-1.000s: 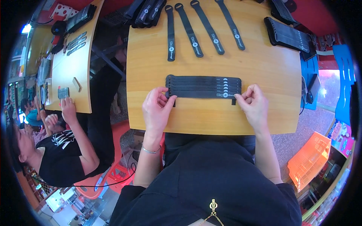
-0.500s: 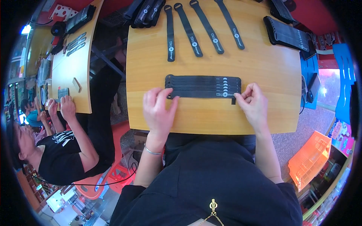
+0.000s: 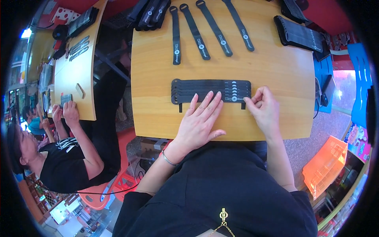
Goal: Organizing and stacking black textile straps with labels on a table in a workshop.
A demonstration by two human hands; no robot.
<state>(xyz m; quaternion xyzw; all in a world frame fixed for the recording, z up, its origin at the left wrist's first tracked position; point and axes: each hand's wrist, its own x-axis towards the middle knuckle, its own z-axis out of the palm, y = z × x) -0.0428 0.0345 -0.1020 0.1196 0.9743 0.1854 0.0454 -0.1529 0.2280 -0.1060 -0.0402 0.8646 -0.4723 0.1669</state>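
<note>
A row of black fabric cable straps (image 3: pixel 201 85), overlapping like steps with their white print at the right end, lies across the table in front of me. Two short black tabs stick out below its near edge: a left tab (image 3: pixel 180 108) and a right tab (image 3: pixel 243 106). My left hand (image 3: pixel 197 127) rests flat, fingers spread, with its fingertips on the near edge of the row. At the row's near right corner, beside the right tab, my right hand (image 3: pixel 266 112) has thumb and forefinger pinched on the straps.
Several loose straps (image 3: pixel 176 39) lie apart along the far side of the wooden table (image 3: pixel 221 122). Strap bundles sit at the back left (image 3: pixel 152 15) and right (image 3: pixel 298 34). At left, a co-worker (image 3: pixel 59 164) sits at another table. An orange basket (image 3: pixel 325 168) stands lower right.
My left hand has left the row's left end and moved right, flattening onto its near edge. The left tab now shows. My right hand stays at the corner.
</note>
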